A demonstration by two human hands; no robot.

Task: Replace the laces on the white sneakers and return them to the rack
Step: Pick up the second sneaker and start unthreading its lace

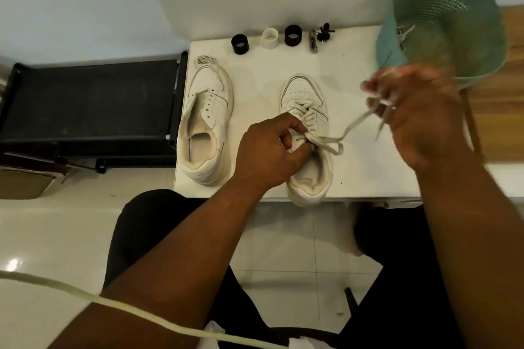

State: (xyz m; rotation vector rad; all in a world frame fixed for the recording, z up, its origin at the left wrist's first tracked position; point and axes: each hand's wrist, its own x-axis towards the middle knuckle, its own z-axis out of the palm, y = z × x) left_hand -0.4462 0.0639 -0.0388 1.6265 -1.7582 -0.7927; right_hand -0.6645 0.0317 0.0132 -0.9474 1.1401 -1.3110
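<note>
Left hand (268, 150) pinching the laced sneaker (307, 139) at its tongue, steadying it; right hand (416, 116) (blurred) raised, gripping the loose lace (351, 129) to draw it out. Beyond, unlaced sneaker (205, 122) waiting on the table (365, 173), old laces (204, 60) at its toe; rack (90, 99) alongside.

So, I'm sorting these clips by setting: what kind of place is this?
Probably a room in a home: a glossy tiled floor, a small white table against a plain wall, and a black shoe rack beside it.
</note>
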